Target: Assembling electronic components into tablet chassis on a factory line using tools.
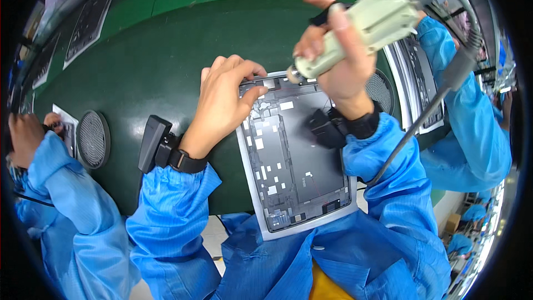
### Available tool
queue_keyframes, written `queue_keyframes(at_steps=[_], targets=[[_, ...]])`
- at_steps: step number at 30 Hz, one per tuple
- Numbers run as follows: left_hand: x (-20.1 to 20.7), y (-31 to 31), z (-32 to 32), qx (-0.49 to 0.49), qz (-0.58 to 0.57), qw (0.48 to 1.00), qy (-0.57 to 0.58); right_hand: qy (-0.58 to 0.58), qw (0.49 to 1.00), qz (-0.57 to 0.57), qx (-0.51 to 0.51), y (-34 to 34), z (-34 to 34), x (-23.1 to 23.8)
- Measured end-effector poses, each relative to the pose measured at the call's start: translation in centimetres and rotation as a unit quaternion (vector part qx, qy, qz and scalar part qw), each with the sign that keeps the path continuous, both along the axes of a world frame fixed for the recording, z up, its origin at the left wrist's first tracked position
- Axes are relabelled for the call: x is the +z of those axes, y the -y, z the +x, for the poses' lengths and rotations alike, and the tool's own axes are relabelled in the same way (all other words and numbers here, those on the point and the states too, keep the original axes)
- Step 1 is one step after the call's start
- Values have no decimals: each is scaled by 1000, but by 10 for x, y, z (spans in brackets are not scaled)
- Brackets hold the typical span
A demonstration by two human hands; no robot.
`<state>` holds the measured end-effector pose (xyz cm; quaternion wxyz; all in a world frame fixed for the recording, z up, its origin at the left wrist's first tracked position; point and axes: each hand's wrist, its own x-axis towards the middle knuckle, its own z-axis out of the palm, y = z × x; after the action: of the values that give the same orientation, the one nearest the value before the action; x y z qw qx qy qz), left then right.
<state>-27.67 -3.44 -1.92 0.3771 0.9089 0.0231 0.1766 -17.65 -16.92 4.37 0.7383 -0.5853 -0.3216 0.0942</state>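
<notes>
A dark tablet housing (316,155) lies on a white sheet (251,180), its near end reaching past the table's edge toward me. Small white patches and fittings dot its inner face, mostly on the left side. My left hand (225,91) grips the far left corner, thumb on the inner face and index finger at the far edge. In my right hand (350,61) is a pale green nozzle gun (377,19), held tilted, with its round tip low over the housing's far edge. Whether the tip touches cannot be made out. The gun is slightly blurred.
From the gun's rear, a thick grey cable (427,103) loops down past my right forearm. Round mesh discs stand on the green table (150,83), one at left (93,139), another at right (380,91). Blue-sleeved co-workers sit on both sides, and more dark panels (91,22) lie around.
</notes>
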Motion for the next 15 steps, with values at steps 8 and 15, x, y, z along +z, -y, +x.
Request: queue_keyframes(at_steps=[8, 15], targets=[[10, 18, 3, -64, 218, 973, 37, -45, 978, 161, -125, 110, 37, 6], [22, 26, 1, -100, 175, 979, 36, -35, 973, 75, -216, 135, 46, -4]])
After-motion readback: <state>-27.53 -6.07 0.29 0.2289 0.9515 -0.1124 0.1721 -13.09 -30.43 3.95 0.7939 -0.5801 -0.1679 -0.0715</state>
